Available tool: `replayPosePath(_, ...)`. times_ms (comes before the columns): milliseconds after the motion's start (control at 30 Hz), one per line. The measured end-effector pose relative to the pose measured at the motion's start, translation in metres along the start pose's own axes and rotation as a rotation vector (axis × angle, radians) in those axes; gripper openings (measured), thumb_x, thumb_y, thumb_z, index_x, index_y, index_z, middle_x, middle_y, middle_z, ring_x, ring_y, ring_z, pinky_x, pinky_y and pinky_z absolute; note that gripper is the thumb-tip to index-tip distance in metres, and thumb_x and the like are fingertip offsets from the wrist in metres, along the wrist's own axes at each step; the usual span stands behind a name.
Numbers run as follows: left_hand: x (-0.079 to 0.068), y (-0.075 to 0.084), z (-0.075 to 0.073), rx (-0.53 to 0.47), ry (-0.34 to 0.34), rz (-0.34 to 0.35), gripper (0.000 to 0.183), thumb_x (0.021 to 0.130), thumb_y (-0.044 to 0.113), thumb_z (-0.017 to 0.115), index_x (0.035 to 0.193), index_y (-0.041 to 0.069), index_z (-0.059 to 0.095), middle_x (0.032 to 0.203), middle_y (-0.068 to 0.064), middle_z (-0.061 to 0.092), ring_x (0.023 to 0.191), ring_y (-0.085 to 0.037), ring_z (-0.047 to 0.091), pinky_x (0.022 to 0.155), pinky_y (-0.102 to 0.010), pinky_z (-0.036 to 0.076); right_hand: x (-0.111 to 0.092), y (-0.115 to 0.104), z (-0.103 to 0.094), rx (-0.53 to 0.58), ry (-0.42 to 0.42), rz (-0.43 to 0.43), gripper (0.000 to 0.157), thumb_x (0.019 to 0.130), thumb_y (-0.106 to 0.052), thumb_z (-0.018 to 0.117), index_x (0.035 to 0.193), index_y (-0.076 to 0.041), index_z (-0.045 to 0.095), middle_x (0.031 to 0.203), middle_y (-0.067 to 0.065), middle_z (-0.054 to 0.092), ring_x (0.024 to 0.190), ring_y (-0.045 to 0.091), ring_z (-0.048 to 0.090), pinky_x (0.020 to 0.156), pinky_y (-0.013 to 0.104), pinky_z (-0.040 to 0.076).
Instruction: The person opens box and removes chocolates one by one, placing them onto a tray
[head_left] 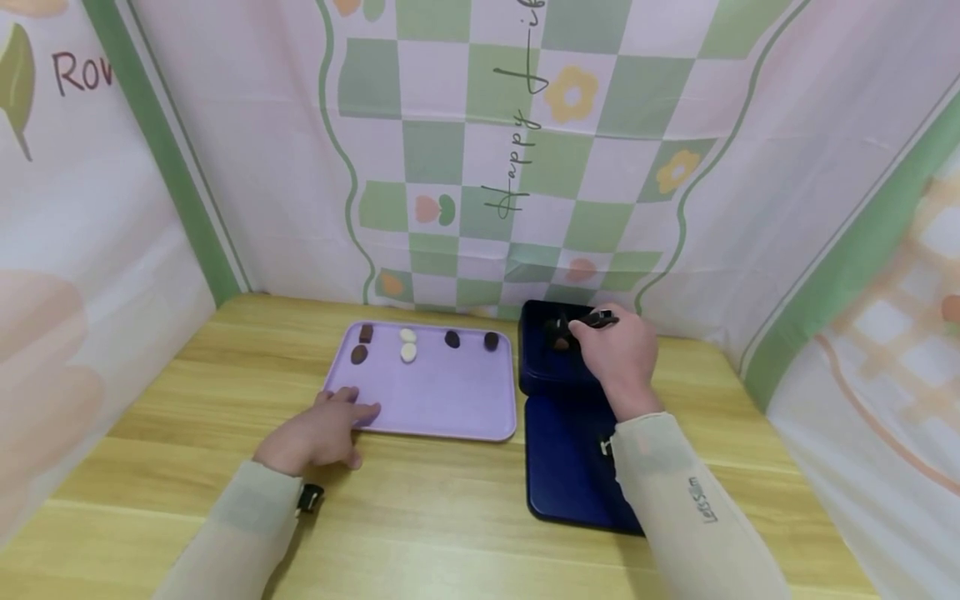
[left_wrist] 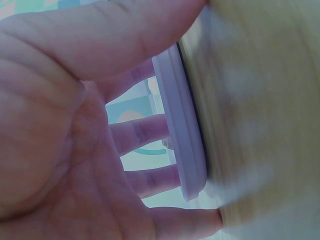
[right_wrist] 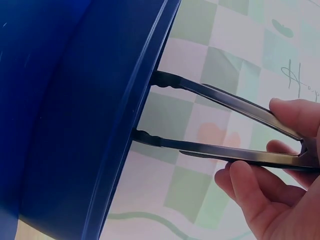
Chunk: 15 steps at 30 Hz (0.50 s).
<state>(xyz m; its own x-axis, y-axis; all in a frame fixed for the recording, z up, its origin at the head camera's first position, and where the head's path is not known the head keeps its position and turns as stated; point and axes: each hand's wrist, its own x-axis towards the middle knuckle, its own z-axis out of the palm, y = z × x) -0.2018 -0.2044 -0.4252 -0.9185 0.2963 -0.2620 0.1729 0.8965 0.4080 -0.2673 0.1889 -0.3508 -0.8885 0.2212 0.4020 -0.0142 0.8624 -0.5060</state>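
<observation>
Tongs (right_wrist: 225,149) in right hand (head_left: 622,354), held between thumb and fingers, arms wide; tips in box (head_left: 551,381) near tabletop's (head_left: 450,517) back edge. Left hand (head_left: 322,427) at tray's (head_left: 450,396) near left corner, fingers spread. Probably at picking step; next, to squeeze evenly.

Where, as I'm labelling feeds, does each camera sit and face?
Head: on the head, facing forward and down at the lilac tray and blue box; left hand, right hand, sleeves show.
Left wrist: on that wrist, facing the tray's edge; palm, fingers show.
Right wrist: on that wrist, facing tongs and box; right fingers show.
Shared by head and right wrist: tongs and box.
</observation>
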Motion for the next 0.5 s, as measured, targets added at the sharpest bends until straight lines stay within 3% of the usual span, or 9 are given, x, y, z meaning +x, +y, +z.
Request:
replayPosePath(267,0.0,0.0,0.0,0.001,-0.003,0.002,0.074,0.077,0.011,0.083,0.145,0.017,0.054,0.158,-0.025,0.026,0.141,-0.057,0.014,0.105,-0.074,0.021,-0.001,0.006,-0.007,0.026,-0.001,0.034,0.038,0.087,-0.045,0.073,0.103,-0.01,0.072,0.097,0.011,0.072,0.093,0.036,0.064,0.083,0.053,0.05)
replayPosePath(500,0.001,0.0,0.0,0.004,-0.001,0.001,0.074,0.077,0.011,0.083,0.145,0.017,0.054,0.158,-0.025,0.027,0.141,-0.056,0.015,0.105,-0.073,0.022,0.004,0.016,-0.02,0.09,0.023,0.133,0.047,0.087,-0.053,0.072,0.106,-0.01,0.072,0.1,0.012,0.071,0.093,0.037,0.063,0.084,0.053,0.049)
